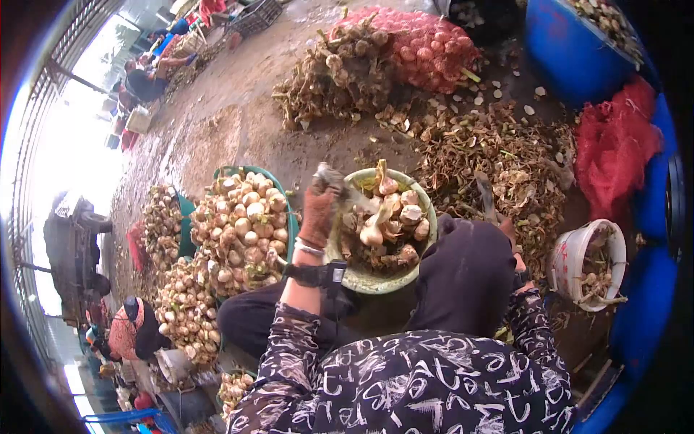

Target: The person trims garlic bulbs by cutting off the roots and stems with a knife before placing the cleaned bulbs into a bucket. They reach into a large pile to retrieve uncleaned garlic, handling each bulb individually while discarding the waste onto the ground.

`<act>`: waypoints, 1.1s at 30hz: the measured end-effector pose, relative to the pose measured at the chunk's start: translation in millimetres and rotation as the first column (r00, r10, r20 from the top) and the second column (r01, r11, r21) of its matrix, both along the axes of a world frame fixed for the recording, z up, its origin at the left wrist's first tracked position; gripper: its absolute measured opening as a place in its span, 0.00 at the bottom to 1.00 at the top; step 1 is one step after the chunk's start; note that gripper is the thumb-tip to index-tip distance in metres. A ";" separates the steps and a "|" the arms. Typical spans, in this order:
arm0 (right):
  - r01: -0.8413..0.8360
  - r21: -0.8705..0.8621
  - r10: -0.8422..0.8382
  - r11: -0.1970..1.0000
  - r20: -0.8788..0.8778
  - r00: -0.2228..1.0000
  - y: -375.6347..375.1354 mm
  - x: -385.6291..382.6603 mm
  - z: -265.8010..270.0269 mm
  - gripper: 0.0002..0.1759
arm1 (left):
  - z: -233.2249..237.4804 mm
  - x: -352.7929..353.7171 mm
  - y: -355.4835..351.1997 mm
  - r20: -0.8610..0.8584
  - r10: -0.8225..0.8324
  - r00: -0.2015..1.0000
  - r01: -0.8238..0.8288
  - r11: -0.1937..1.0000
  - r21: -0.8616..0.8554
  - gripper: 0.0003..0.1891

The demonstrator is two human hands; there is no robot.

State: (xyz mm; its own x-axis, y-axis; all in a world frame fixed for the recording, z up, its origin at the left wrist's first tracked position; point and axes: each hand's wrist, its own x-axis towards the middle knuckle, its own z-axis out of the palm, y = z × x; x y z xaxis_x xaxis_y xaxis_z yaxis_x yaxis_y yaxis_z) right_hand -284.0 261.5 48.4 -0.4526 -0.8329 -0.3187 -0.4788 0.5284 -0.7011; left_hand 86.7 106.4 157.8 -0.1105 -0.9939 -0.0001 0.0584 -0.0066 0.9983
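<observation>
My left hand (318, 217), in a reddish-brown glove with greyish fingertips, hovers at the left rim of a pale green basin (350, 281). Its fingers are curled together and blurred; a pale smear beside them leaves what they hold unclear. Garlic bulbs (372, 236), some with stems, lie inside this basin between my knees. Beyond my right knee, my right hand (507, 233) grips a knife (486, 197), its blade pointing away from me over the trimmings. The knee partly hides that hand. Left of the basin, a green tub (291, 224) is heaped with garlic bulbs (249, 220).
Garlic trimmings (499, 155) cover the floor ahead right. A red mesh sack (426, 47) of bulbs lies beyond, beside untrimmed garlic (336, 76). A white bucket (567, 267) and blue barrels (578, 54) stand right. Another person (134, 329) sits at the lower left.
</observation>
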 end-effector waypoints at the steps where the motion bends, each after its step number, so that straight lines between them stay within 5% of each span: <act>1: 0.012 -0.021 -0.012 1.000 0.012 1.000 9.0 -1.0 3.8 0.26 | 6.8 6.1 -5.5 -0.040 0.047 0.998 -0.046 0.999 0.016 0.04; 2: 0.058 -0.022 -0.060 0.998 -0.149 0.987 13.1 -23.5 -83.8 0.29 | 22.3 9.8 -7.9 0.080 0.023 0.997 -0.024 1.000 0.016 0.03; 4: 0.121 -0.127 -0.141 0.985 -0.170 0.975 30.8 -25.3 -162.5 0.29 | 40.7 8.2 -15.9 0.271 -0.080 0.959 0.072 0.997 0.038 0.04; 6: 0.187 -0.278 -0.161 0.942 0.113 0.980 31.1 -23.8 -116.5 0.30 | 25.0 1.5 -30.9 0.516 -0.206 0.832 0.269 0.962 -0.050 0.07; 7: 0.232 -0.338 -0.150 0.912 0.252 0.956 31.3 -21.4 -88.4 0.31 | 27.3 -9.6 -29.3 0.507 -0.210 0.836 0.280 0.958 -0.064 0.07; 9: -0.005 -0.273 0.029 0.962 0.082 0.996 -3.1 -14.8 13.8 0.31 | 37.1 -54.0 -24.6 0.514 -0.388 0.765 0.530 0.832 -0.161 0.10; 11: 0.081 -0.360 0.073 0.930 0.394 0.916 -37.2 1.9 80.7 0.31 | 17.4 -91.9 -36.2 0.513 -0.467 0.720 0.608 0.781 -0.142 0.14; 13: 0.051 -0.429 0.143 0.902 0.409 0.901 -48.0 29.1 169.9 0.29 | 55.8 -129.5 -30.7 0.703 -0.511 0.495 0.721 0.693 -0.004 0.17; 14: 0.059 -0.443 0.136 0.895 0.397 0.907 -59.4 30.3 178.0 0.29 | 80.6 -142.4 -23.2 0.350 -0.776 0.525 0.803 0.587 0.098 0.20; 15: -0.059 -0.508 0.230 0.859 0.282 0.931 -71.8 30.0 179.3 0.28 | 91.3 -153.0 -20.0 0.354 -0.778 0.519 0.810 0.580 0.086 0.20; 17: -0.184 -0.553 0.318 0.812 0.156 0.935 -82.0 31.7 187.9 0.28 | 104.1 -164.5 -13.8 -0.142 -0.901 0.409 0.912 0.408 0.038 0.20; 18: -0.179 -0.546 0.258 0.818 0.071 0.964 -83.8 34.2 191.1 0.27 | 112.8 -166.7 -13.4 0.159 -0.894 0.420 0.907 0.420 -0.032 0.21; 21: -0.196 -0.642 0.227 0.741 -0.035 0.973 -75.4 31.7 186.7 0.24 | 114.4 -170.0 -7.9 -0.003 -0.912 0.411 0.907 0.409 0.098 0.21; 23: -0.202 -0.628 0.124 0.752 -0.166 0.978 -60.7 31.3 199.9 0.21 | 113.3 -165.3 -7.2 0.078 -0.911 0.405 0.900 0.412 0.143 0.22; 25: -0.144 -0.451 -0.039 0.881 -0.373 0.927 -50.4 11.0 200.3 0.15 | 98.7 -160.3 -7.7 0.219 -0.869 0.443 0.874 0.473 0.110 0.24; 29: 0.038 -0.269 -0.179 0.962 -0.526 0.831 -25.9 -80.7 152.9 0.12 | 53.3 -123.4 -30.3 -0.007 -0.856 0.517 0.834 0.502 0.228 0.26; 31: 0.144 -0.030 -0.122 0.989 -0.714 0.689 -2.2 -138.2 131.2 0.18 | 13.9 -100.1 -43.2 0.503 -0.677 0.537 0.758 0.649 0.065 0.23; 33: 0.246 0.161 -0.032 0.956 -0.776 0.630 15.7 -194.2 114.4 0.26 | -15.3 -70.0 -62.1 0.843 -0.435 0.315 0.732 0.677 0.077 0.21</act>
State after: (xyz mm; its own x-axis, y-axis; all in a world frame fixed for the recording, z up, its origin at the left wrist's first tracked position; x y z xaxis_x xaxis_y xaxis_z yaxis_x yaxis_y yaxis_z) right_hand -478.2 277.2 162.8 -0.7249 -0.6885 0.0226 -0.6879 0.7252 0.0290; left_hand 16.7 44.3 142.5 -0.7618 -0.6252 -0.1695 -0.5902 0.5620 0.5796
